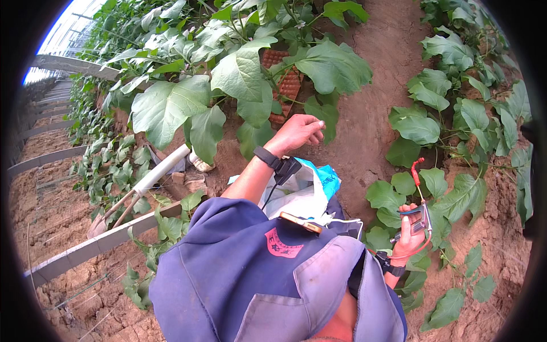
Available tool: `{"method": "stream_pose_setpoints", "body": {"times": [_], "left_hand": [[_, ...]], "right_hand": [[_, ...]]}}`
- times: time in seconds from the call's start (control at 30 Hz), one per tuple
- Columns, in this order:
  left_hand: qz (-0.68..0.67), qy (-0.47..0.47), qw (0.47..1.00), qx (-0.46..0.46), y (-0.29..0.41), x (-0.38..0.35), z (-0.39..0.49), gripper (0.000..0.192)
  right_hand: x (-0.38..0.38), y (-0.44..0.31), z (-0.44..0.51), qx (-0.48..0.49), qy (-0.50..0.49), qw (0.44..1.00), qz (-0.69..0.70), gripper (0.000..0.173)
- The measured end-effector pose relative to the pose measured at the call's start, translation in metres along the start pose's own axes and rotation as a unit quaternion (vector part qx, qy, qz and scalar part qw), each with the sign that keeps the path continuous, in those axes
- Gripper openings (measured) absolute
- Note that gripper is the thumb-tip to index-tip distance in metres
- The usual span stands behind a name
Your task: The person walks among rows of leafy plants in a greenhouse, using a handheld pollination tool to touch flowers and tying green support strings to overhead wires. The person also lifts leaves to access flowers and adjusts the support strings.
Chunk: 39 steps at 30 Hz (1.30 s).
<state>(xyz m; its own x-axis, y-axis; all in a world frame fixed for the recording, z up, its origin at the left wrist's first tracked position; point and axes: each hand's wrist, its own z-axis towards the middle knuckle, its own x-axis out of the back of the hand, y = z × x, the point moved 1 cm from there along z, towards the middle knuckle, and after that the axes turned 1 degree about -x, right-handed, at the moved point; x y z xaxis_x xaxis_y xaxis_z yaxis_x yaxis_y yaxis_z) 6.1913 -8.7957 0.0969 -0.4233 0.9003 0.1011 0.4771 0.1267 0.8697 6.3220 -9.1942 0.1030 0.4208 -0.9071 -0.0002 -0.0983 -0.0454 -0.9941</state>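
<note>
My left hand (298, 131) is over the path beside the large leaves of an eggplant-like plant (240, 70). Its fingers are curled in under the thumb, and I see nothing in them. A black strap with a small dark device (286, 170) is on that wrist. Out to the right, my right hand (409, 234) grips a metal spray gun (424, 218) by its handle, fingers near the dark trigger lever. The gun's thin nozzle tube points away from me and ends in a red tip (415, 171). A red hose (418, 253) curves back from the gun past my wrist.
Leafy plants (427, 124) line the right of the dirt path (376, 55). Under the left leaves lies a red-brown gridded panel (291, 87). A white and blue plastic bag (327, 181) is before my body. A phone (300, 222) protrudes at my chest. Left are a white pipe (164, 167) and grey beams (102, 243).
</note>
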Motion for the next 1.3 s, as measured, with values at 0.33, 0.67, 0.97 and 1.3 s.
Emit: {"method": "stream_pose_setpoints", "body": {"times": [0.33, 0.67, 0.97, 1.3], "left_hand": [[-0.045, 0.197, 0.978, -0.06, -0.041, 0.124, 0.009, 0.031], [0.017, 0.492, 0.871, -0.002, -0.06, 0.194, -0.036, 0.029], [0.256, 0.498, 0.825, -0.075, -0.07, 0.188, -0.041, 0.029], [-0.004, 0.34, 0.938, 0.066, -0.017, 0.111, 0.011, 0.029]], "right_hand": [[-0.115, -0.024, 0.073, -0.019, -0.125, 0.992, 0.015, 0.051], [-0.134, -0.027, 0.137, -0.023, -0.215, 0.976, -0.018, 0.052], [-0.118, -0.028, 0.184, -0.033, -0.285, 0.956, -0.064, 0.051], [-0.08, -0.017, 0.203, -0.038, -0.271, 0.96, -0.058, 0.045]]}}
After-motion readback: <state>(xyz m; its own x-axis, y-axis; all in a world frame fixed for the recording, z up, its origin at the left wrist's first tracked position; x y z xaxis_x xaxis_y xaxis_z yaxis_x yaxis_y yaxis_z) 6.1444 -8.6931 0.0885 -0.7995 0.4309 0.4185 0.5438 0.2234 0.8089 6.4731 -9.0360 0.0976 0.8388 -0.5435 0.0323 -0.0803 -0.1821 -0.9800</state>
